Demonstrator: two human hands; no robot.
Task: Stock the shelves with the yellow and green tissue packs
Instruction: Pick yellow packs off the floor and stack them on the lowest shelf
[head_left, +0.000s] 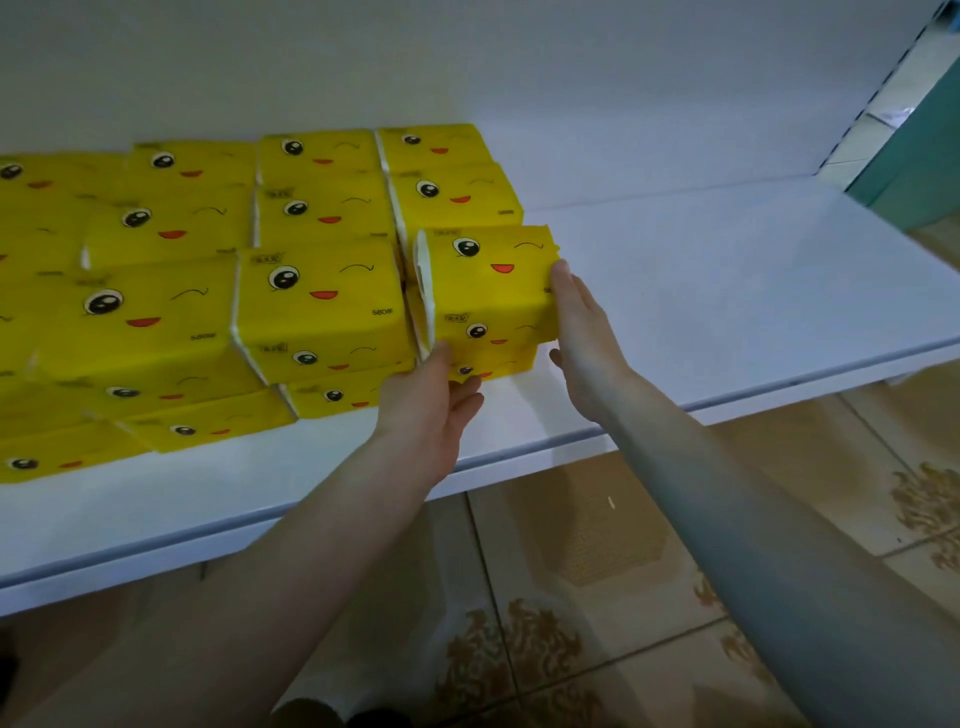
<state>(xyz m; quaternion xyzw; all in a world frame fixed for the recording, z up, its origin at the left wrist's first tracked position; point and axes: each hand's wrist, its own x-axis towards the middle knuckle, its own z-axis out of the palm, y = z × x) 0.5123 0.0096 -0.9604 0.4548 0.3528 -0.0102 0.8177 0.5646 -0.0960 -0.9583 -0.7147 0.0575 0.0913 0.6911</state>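
Several yellow tissue packs printed with winking faces are stacked in rows on the left half of a white shelf. At the right end of the rows, a small stack has its top yellow pack between both hands. My left hand cups the stack's front lower corner, thumb against the front-left edge and fingers under it. Flat against the stack's right side lies my right hand, fingers straight and pointing away from me. No green packs are in view.
The shelf's right half is bare white board up to its back panel. The shelf's front edge runs diagonally across the view. Below it lies beige patterned floor tile. A teal surface stands at the far right.
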